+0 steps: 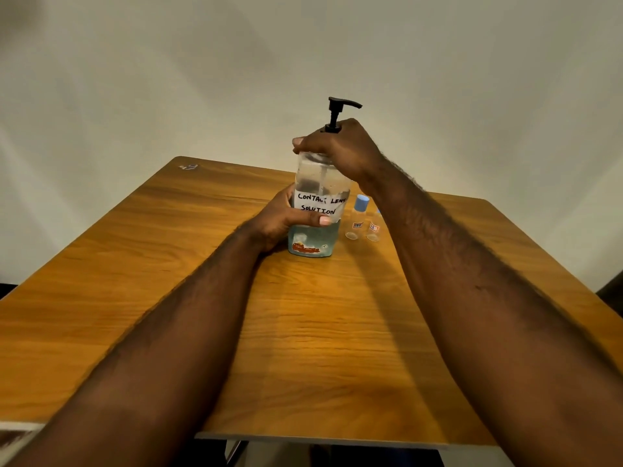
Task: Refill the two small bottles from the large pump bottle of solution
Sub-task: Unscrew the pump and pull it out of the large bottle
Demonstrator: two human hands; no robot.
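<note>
A large clear pump bottle (317, 183) with a black pump head and a handwritten "contact lens solution" label stands upright mid-table, bluish liquid in its lower part. My left hand (283, 220) wraps its body from the left, thumb across the front. My right hand (340, 150) grips the bottle's shoulder and neck collar from above. Just right of it stand two small clear bottles: one (358, 219) with a light blue cap, and a second (374, 229) partly hidden behind my right forearm.
The wooden table (303, 332) stretches toward me, its front edge near the bottom of the view. A small shiny object (189, 167) lies at the far left corner. A plain wall rises behind.
</note>
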